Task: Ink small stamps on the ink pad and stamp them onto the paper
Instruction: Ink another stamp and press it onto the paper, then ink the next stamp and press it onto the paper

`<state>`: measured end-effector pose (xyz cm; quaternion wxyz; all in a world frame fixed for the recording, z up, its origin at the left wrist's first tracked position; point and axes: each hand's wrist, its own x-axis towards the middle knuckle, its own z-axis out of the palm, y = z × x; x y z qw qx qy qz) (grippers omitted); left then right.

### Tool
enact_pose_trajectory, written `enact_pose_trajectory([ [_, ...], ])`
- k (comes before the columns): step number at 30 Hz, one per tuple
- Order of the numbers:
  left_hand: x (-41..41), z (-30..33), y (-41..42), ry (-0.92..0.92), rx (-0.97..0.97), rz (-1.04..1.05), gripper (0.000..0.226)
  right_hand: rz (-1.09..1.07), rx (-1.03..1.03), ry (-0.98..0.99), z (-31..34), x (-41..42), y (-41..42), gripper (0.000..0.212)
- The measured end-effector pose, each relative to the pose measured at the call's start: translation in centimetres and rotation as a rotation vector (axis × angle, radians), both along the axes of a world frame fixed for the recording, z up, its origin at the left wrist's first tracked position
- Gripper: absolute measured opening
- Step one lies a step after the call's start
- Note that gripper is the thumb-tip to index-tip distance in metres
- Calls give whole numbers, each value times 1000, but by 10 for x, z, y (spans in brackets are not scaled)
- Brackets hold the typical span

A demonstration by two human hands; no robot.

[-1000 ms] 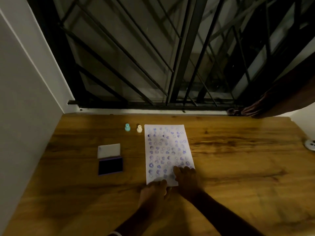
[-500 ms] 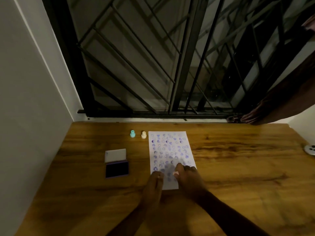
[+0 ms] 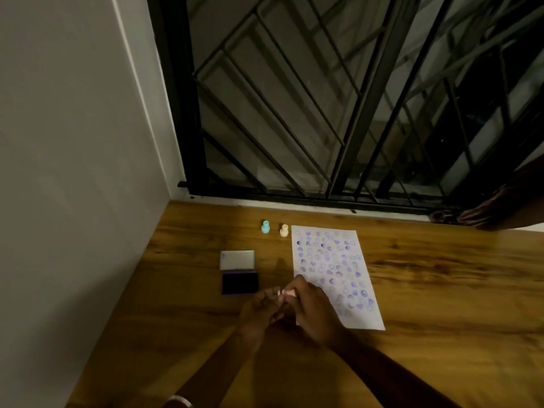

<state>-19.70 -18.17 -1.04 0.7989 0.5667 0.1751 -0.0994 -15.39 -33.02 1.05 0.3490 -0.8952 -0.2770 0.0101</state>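
Left hand (image 3: 260, 312) and right hand (image 3: 312, 310) meet over the desk (image 3: 441, 290), at the paper's (image 3: 335, 275) near-left corner. Both pinch a small pink stamp (image 3: 287, 293) between fingertips. Open ink pad (image 3: 240, 280) just left. Teal stamp (image 3: 265, 227) and cream stamp (image 3: 283, 230) stand beyond.

Both bare forearms reached in from the lower edge and met near the middle of the view. The left hand (image 3: 259, 312) sat curled, knuckles up, its fingers bent toward the right. The right hand (image 3: 313, 310) lay close against it, fingers drawn together, touching the left fingertips. Between the two grips sat a small pale pinkish object (image 3: 287, 293), possibly pinched by the right thumb and forefinger, though blur left that unclear.
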Motion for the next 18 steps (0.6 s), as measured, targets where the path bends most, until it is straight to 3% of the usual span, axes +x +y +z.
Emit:
enact_pose_trajectory([
  [11, 1, -2, 38, 56, -10, 9, 16, 138, 51, 61, -3, 7, 29, 3],
  [14, 10, 2, 42, 55, -3, -25, 11, 125, 18, 66, -2, 18, 33, 11],
  [18, 33, 10, 42, 60, 92, -81, 21, 138, -76, 55, -2, 38, 34, 13],
])
